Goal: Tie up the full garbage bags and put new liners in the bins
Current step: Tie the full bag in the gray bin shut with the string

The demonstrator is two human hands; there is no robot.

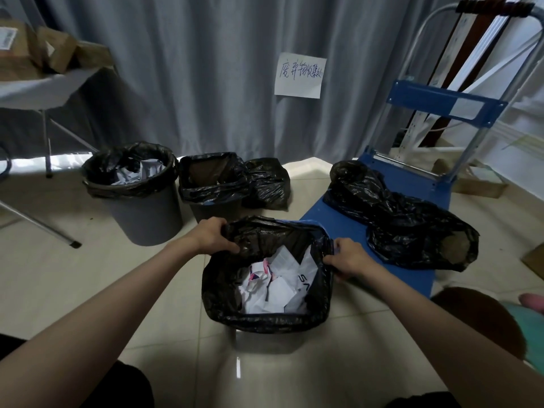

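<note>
A square bin (265,341) stands on the floor right in front of me, lined with a black garbage bag (229,293) holding crumpled white paper (276,287). My left hand (213,235) grips the bag's rim at the far left corner. My right hand (350,259) pinches the rim on the right side. Behind, a round grey bin (147,213) holds a black bag with paper, and a second square bin (215,184) has a black liner. Two filled black bags (397,213) lie on a blue cart.
The blue platform cart (353,228) with its upright handle stands to the right. Another black bag (269,184) sits behind the far square bin. A folding table (41,89) with cardboard boxes is at the left. A grey curtain with a paper sign (300,75) hangs behind.
</note>
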